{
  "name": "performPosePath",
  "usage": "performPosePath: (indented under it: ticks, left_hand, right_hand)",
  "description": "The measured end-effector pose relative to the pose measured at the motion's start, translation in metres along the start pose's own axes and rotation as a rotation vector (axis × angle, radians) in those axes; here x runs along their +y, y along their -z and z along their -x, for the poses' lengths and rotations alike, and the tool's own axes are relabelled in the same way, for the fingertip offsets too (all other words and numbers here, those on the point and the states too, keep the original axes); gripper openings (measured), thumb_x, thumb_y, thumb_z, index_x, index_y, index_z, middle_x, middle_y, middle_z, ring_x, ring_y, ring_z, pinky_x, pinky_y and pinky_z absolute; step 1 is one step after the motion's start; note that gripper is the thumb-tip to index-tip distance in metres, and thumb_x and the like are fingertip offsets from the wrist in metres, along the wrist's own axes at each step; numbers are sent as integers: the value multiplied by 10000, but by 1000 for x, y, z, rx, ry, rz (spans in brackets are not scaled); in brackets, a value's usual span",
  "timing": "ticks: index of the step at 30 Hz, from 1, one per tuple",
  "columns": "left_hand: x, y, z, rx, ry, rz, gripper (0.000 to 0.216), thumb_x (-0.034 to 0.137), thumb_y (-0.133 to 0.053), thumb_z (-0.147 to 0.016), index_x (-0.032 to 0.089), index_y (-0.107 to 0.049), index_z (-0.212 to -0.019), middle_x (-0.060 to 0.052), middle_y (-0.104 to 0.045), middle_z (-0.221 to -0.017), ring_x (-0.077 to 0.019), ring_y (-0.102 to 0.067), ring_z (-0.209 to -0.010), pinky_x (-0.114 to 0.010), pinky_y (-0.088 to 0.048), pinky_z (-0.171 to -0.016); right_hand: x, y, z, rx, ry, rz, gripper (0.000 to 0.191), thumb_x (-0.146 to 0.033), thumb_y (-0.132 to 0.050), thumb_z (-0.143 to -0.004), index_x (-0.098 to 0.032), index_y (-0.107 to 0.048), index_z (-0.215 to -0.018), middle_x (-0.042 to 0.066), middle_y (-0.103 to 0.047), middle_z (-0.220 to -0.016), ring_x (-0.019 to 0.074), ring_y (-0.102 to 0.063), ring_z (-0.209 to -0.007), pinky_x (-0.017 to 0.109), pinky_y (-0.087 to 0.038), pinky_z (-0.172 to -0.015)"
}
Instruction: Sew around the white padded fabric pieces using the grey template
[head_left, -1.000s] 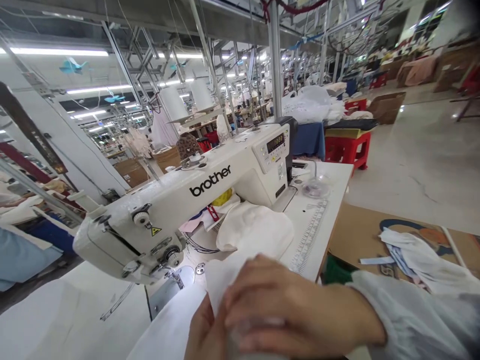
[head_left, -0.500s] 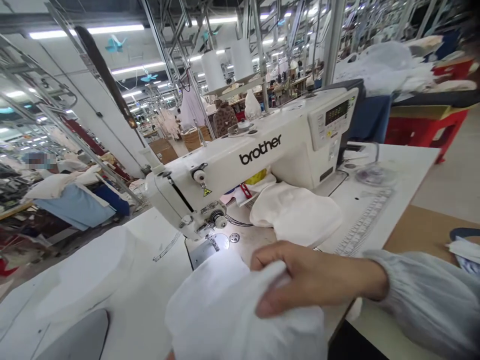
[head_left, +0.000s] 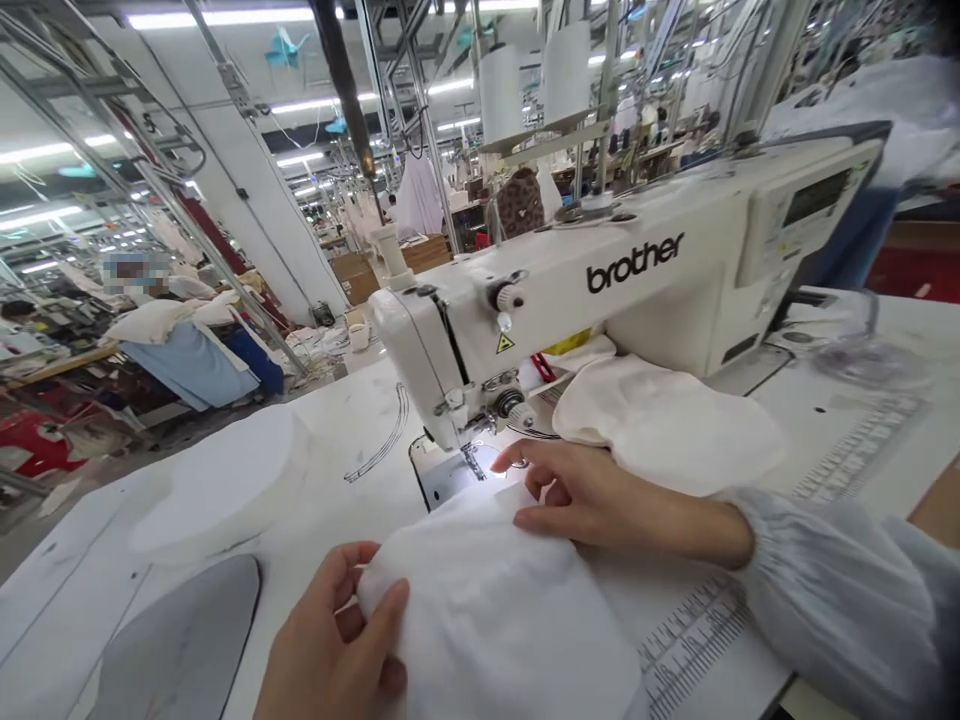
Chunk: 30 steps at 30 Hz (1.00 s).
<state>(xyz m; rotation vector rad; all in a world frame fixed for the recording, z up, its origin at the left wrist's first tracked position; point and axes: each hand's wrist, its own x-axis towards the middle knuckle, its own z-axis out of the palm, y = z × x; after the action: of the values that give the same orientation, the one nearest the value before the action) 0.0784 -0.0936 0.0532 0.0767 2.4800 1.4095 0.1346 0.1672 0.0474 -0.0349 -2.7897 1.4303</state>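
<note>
Tabletop [head_left: 352, 520], white, with ruler markings [head_left: 694, 640] at three o'clock from the white cloth [head_left: 510, 610], bears a grey panel [head_left: 180, 640] at nine and a Brother sewing machine [head_left: 555, 310] towards one. The left hand [head_left: 334, 630] grips the cloth's edge at nine, while the right hand [head_left: 585, 490] pinches it at one, near the presser foot [head_left: 472, 462]. Beyond, strip lights [head_left: 225, 18] cross the room, with thread cones [head_left: 567, 75] at twelve and light-blue fabric [head_left: 191, 365] at ten.
</note>
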Motion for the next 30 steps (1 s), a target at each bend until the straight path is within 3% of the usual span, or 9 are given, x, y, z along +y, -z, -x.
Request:
performPosePath:
  ticks: [6,10,13,15,19,22,25,27,30]
  left_hand:
    - [-8,-1,-1,91,-61,-14,553,618,-668,-693,217,-561,-1060,34,-630,-686,-124,-514,-405,-289,-463,-440]
    - [-2,-1,-4,113,-58,-49,539,631,-657,-669,244,-555,-1031,28,-662,-728,-146,-549,-476,-277,-438,-419]
    - [0,1,-10,120,-79,-128,480,601,-646,-677,255,-563,-998,25,-676,-742,-162,-569,-515,-286,-427,-437]
    - [-1,4,-13,130,-82,-151,466,589,-647,-680,257,-569,-997,16,-690,-767,-172,-590,-547,-295,-428,-473]
    - [-7,8,-19,144,-136,-179,445,588,-626,-724,258,-569,-1017,7,-711,-815,-184,-622,-630,-333,-458,-621]
    - [-6,13,-26,114,-171,-248,399,557,-613,-753,252,-590,-1009,2,-723,-827,-193,-649,-691,-346,-482,-700]
    - [-3,21,-27,101,-172,-307,367,536,-620,-747,246,-635,-970,-11,-726,-828,-197,-660,-667,-329,-495,-641]
    - [-4,28,-18,164,-205,-391,351,563,-585,-781,256,-657,-934,-3,-715,-782,-182,-635,-590,-312,-487,-574]
    - [-18,32,12,218,-405,-511,394,650,-533,-825,284,-673,-863,31,-673,-680,-146,-585,-506,-272,-486,-517]
  right_hand:
    - [9,-2,-1,-159,-51,-403,277,-345,-623,-855,-226,-516,-1081,-65,-537,-691,84,-508,-480,193,-389,-442]
    - [7,-3,0,-227,-146,-496,204,-361,-524,-915,-203,-522,-1043,-71,-511,-533,98,-506,-429,189,-402,-437]
    - [3,-1,4,-209,-227,-476,294,-441,-486,-932,-189,-537,-1074,-41,-533,-563,129,-550,-483,220,-451,-469]
    - [0,1,9,-215,-182,-410,379,-499,-504,-926,-190,-551,-1140,-33,-528,-620,127,-547,-526,225,-450,-495]
    - [-4,4,19,-267,-21,-200,353,-466,-643,-862,-210,-657,-1104,-35,-465,-669,95,-439,-568,198,-329,-497]
    - [-2,2,23,-288,-43,-190,336,-475,-572,-920,-185,-682,-1048,-33,-454,-603,100,-408,-551,214,-285,-491]
    - [5,-2,25,-322,-102,-249,424,-534,-542,-936,-168,-636,-1130,-37,-464,-590,106,-434,-535,220,-311,-494]
    - [10,-3,29,-338,-123,-269,478,-569,-542,-933,-176,-596,-1201,-46,-451,-592,103,-420,-528,217,-302,-485]
    - [12,-1,37,-338,-134,-221,529,-581,-580,-910,-196,-558,-1272,-62,-405,-592,97,-354,-528,215,-249,-466]
